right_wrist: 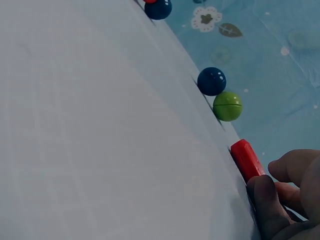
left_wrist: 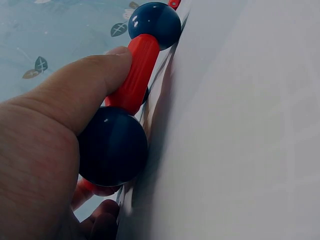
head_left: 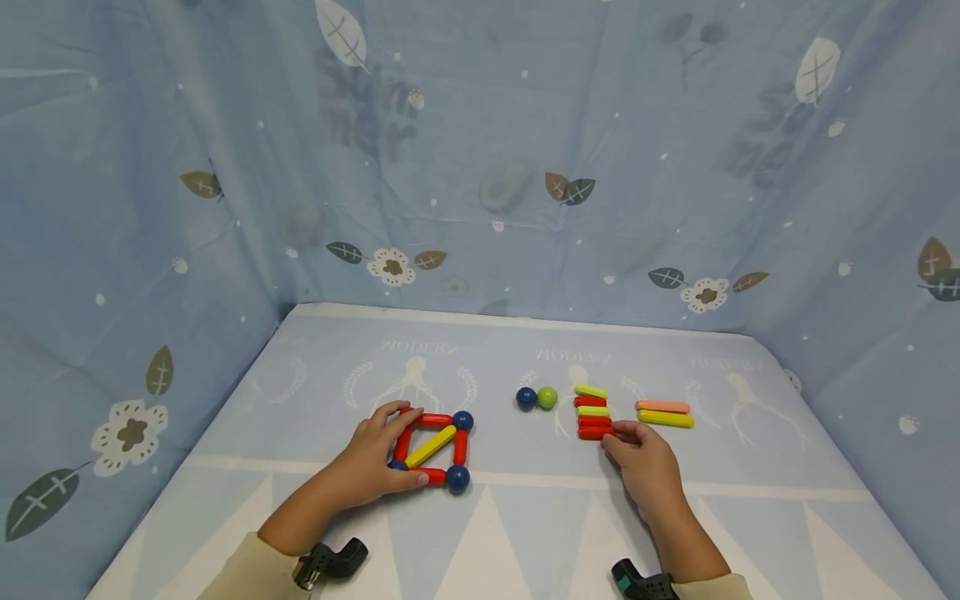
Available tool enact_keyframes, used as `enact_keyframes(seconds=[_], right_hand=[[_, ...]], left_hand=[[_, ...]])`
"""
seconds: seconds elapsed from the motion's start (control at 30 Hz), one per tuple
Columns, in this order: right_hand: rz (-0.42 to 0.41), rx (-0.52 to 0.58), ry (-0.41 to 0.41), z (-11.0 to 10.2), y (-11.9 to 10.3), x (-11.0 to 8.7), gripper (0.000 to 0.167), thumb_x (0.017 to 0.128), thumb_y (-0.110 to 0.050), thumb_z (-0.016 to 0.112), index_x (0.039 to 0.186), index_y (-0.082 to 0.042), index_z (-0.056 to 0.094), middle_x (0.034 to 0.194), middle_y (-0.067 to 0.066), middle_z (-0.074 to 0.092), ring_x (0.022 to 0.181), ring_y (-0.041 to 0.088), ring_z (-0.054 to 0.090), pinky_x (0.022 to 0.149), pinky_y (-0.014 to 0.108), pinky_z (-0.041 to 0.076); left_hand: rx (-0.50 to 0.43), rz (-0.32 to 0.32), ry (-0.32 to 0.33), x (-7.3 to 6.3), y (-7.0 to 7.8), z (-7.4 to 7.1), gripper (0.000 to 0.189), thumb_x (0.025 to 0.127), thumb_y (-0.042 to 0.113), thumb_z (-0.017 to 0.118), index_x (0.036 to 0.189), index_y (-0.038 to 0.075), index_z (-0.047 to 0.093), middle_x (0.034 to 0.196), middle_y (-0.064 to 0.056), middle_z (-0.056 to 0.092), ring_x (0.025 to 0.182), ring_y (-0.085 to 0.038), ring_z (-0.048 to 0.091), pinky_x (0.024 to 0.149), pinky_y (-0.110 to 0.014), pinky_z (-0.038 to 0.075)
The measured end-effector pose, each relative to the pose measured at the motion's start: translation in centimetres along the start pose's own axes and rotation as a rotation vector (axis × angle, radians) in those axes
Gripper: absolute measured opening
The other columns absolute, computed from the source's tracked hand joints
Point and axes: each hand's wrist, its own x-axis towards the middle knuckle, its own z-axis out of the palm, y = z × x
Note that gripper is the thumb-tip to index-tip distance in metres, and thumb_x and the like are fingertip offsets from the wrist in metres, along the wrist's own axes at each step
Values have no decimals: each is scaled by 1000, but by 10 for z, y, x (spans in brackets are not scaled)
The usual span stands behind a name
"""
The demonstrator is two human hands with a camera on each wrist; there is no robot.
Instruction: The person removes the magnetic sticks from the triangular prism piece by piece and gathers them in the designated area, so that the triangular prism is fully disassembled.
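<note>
A square frame of red plastic rods and blue balls (head_left: 461, 448), crossed by a yellow plastic rod (head_left: 431, 447), is lying joined at the left hand (head_left: 371, 462), one corner hidden. Lying loose are a blue ball (head_left: 527, 398) and a green ball (head_left: 547, 397) ahead, between the hands, red and lime rods (head_left: 592, 412) beside the right hand (head_left: 648, 467), and orange (head_left: 663, 407) and yellow rods (head_left: 666, 419) beyond it. The left hand is gripping the frame; the right, angling inward, is pinching the nearest red rod (head_left: 592, 433).
</note>
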Motion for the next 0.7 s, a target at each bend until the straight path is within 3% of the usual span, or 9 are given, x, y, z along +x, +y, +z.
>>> enact_keyframes(seconds=[0.27, 0.4, 0.57, 0.7], right_hand=[[21, 32, 37, 2, -3, -5, 42, 102, -30, 69, 136, -9, 58, 118, 13, 59, 98, 23, 64, 74, 18, 57], [7, 40, 37, 6, -5, -10, 38, 102, -32, 70, 132, -11, 59, 115, 10, 59, 95, 24, 61, 72, 19, 55], [-45, 74, 4, 13, -12, -19, 31, 102, -29, 69, 126, -11, 63, 115, 9, 63, 95, 24, 60, 73, 19, 55], [-89, 64, -62, 26, -20, -29, 25, 100, -25, 72, 120, -10, 67, 109, 8, 65, 92, 23, 60, 70, 20, 54]], left_hand=[[9, 11, -8, -1, 2, 0, 102, 77, 62, 86, 162, 29, 40, 170, -2, 22, 143, -38, 35, 105, -68, 48], [12, 22, -15, -1, 3, 0, 100, 77, 51, 87, 162, 29, 39, 170, -3, 22, 141, -35, 35, 103, -66, 50], [10, 23, -18, 0, 3, 1, 100, 75, 41, 86, 162, 29, 38, 170, -4, 21, 140, -34, 36, 100, -64, 53], [-4, 19, -23, -1, 2, 1, 98, 77, 44, 86, 162, 29, 39, 170, -3, 21, 142, -35, 34, 104, -66, 50]])
